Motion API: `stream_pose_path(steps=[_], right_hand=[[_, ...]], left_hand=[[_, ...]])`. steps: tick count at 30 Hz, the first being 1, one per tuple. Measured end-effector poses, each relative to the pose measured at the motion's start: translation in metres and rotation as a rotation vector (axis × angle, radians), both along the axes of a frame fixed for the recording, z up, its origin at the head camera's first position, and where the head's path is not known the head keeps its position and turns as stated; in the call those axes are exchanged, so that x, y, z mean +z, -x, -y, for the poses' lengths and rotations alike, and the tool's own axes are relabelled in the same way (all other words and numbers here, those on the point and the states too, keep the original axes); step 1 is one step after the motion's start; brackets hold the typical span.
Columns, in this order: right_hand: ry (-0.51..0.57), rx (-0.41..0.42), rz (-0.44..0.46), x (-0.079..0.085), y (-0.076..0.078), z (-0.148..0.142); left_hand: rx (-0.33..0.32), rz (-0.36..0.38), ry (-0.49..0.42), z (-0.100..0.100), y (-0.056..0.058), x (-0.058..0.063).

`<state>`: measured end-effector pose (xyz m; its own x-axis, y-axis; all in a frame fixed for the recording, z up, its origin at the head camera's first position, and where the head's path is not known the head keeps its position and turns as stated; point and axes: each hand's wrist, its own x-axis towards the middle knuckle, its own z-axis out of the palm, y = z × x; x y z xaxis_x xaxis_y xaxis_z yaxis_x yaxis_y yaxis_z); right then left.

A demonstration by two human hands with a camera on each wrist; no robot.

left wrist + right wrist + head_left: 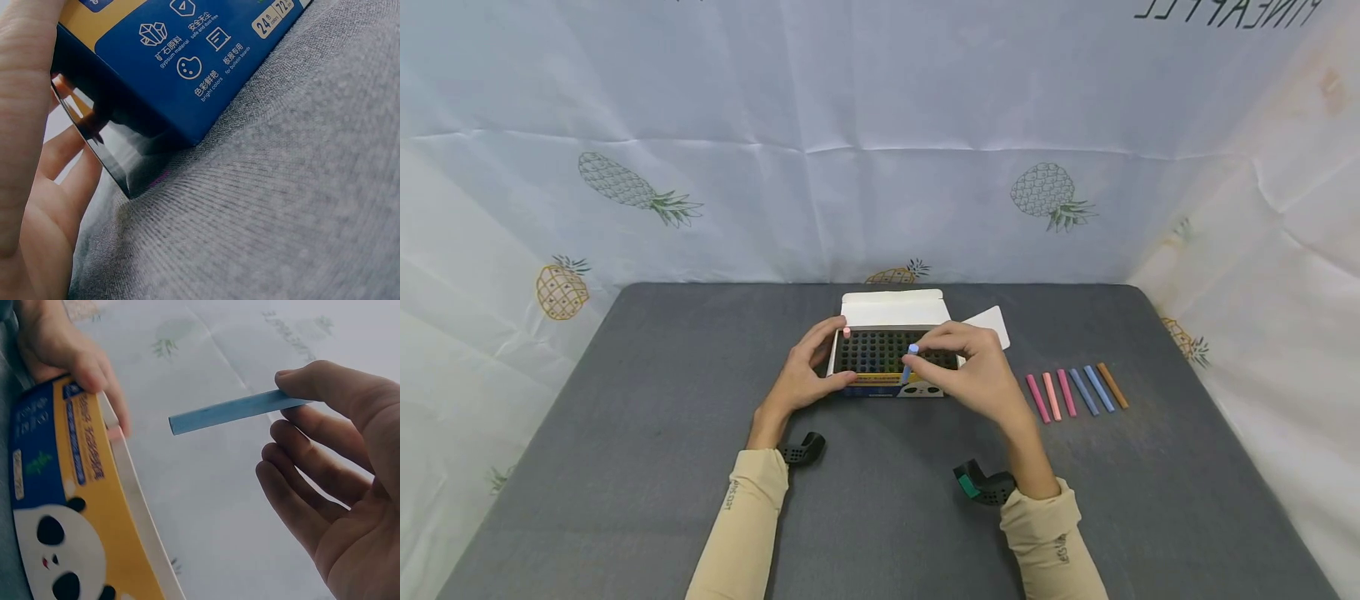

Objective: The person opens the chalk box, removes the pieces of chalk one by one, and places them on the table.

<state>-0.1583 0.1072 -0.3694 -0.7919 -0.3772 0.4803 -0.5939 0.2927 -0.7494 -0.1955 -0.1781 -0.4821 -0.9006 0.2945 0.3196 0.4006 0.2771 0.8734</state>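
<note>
A blue chalk stick [908,367] is pinched between thumb and index finger of my right hand [973,367], held slantwise over the front of a chalk box [880,391]. In the right wrist view the blue stick [219,414] points left toward the box, apart from it; the other fingers curl loosely beneath. My left hand [805,379] grips the box's left side, thumb at the front corner and fingers toward the back. Inside the box lies a dark grid of holes [872,350]. One pink chalk stick [846,332] stands in its back left corner.
The white lid [891,308] is folded back, with a side flap [992,325] out at right. Right of the box lie several loose sticks in a row: pink chalk [1037,398], blue chalk [1098,388] and brown chalk [1112,385]. A pineapple-print curtain [850,208] hangs behind the grey table [662,417].
</note>
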Motion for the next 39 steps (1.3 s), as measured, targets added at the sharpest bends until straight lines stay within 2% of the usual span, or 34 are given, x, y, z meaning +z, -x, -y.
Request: stream_pose_path(steps=[10, 16, 20, 27, 34, 39], right_hand=[[0.003, -0.095, 0.022, 0.001, 0.003, -0.02], [0.067, -0.121, 0.043, 0.002, 0.005, -0.031], [0.113, -0.128, 0.029, 0.002, 0.005, -0.04], [0.104, -0.236, 0.018, 0.004, 0.005, -0.055], [0.144, -0.273, 0.0, 0.004, 0.006, -0.07], [0.172, -0.301, -0.007, 0.004, 0.006, -0.082]], left_hand=[[0.003, 0.0, 0.001, 0.0, 0.001, -0.002], [0.003, 0.01, -0.006, -0.001, 0.001, -0.001], [0.0, 0.009, -0.007, -0.001, 0.001, -0.002], [0.001, -0.001, 0.002, 0.0, 0.001, -0.003], [0.003, -0.011, 0.008, 0.001, 0.001, -0.002], [0.006, 0.021, 0.002, -0.006, -0.01, 0.019]])
